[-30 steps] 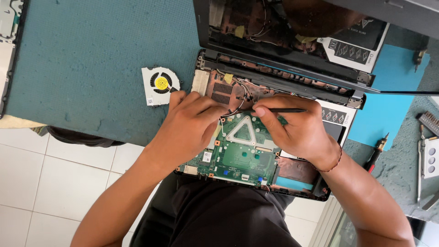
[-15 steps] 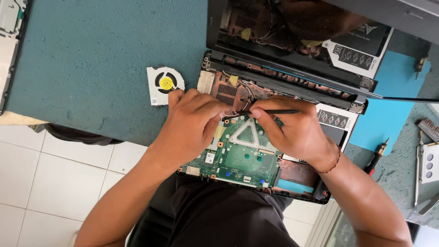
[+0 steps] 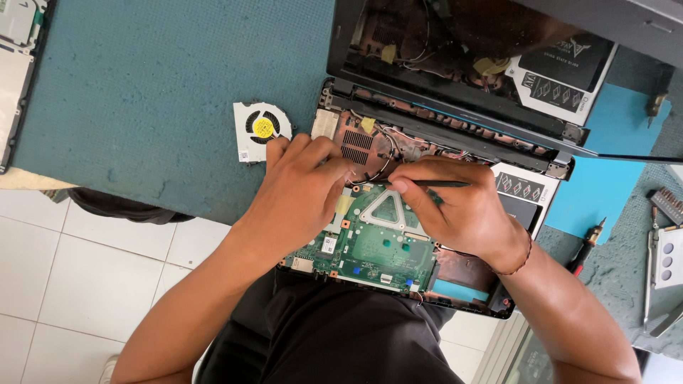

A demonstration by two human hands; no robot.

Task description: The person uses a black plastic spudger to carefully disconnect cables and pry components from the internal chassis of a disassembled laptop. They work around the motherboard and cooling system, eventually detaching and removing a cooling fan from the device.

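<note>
Near to far. Person's lap sits under the table edge, dark clothes. One opened laptop base (image 3: 455,284) overhangs the teal mat (image 3: 142,107) toward the body, probably pulled close so both hands reach in. One green circuit board (image 3: 377,249) lies exposed in it.

Left hand (image 3: 302,188) rests palm down on the board's left part, fingers curled and pressing near the thin wires (image 3: 380,160), holding nothing clearly; looks like steadying the base. Right hand (image 3: 455,203) is closed round one thin black tool (image 3: 434,183), pen-style pinch, shaft lying flat with the tip pointing left to the wires by the copper cooling plate (image 3: 356,146). Fine grip suits small connectors.

One loose cooling fan (image 3: 260,130) with yellow centre lies on the mat just left of the base, apart from it, touching nothing.

Farther: one second dark laptop shell (image 3: 462,64), tilted open. Right side: one screwdriver (image 3: 587,245), one blue pad (image 3: 605,171). Far left edge: another device part (image 3: 18,78), cropped.
</note>
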